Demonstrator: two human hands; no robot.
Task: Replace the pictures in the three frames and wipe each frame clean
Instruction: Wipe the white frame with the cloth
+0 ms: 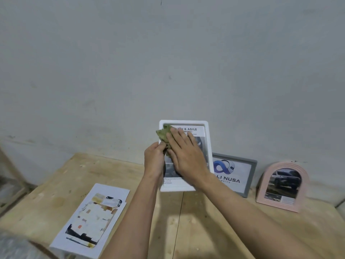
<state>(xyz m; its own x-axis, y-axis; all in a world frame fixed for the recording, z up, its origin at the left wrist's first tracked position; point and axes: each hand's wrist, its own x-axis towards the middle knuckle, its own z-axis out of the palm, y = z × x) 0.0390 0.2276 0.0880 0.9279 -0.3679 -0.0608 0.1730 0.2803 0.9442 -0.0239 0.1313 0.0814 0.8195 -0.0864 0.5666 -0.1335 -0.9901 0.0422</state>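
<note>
Both forearms reach forward from the lower edge of the view and meet at the white picture frame (206,139), which is held upright above the wooden table (119,172), its long axis vertical and its front toward the camera. The left hand (154,159) grips the frame's left edge about halfway up, fingers curled round behind it and the thumb on the front. The right hand (184,156) lies flat across the glass, fingers straight and together, pointing up and to the left; it presses a crumpled green cloth (162,135) against the frame's upper left corner. The cloth bunches out beyond the fingertips and over the frame's left rim. The print inside the white frame reads upright, with a heading partly hidden by the cloth and ending in "& AGILE".

To the right of the white frame, a grey rectangular frame (252,176) leans back against the wall, long axis horizontal, showing a blue logo and the letters "NUSA"; the right forearm covers its lower left part. Further right of the white frame stands a pink arched frame (306,186), upright, with a dark photo of a vehicle inside.

To the lower left of the white frame, loose printed sheets (89,219) lie flat on the table, overlapping, long axis running from near left to far right.
</note>
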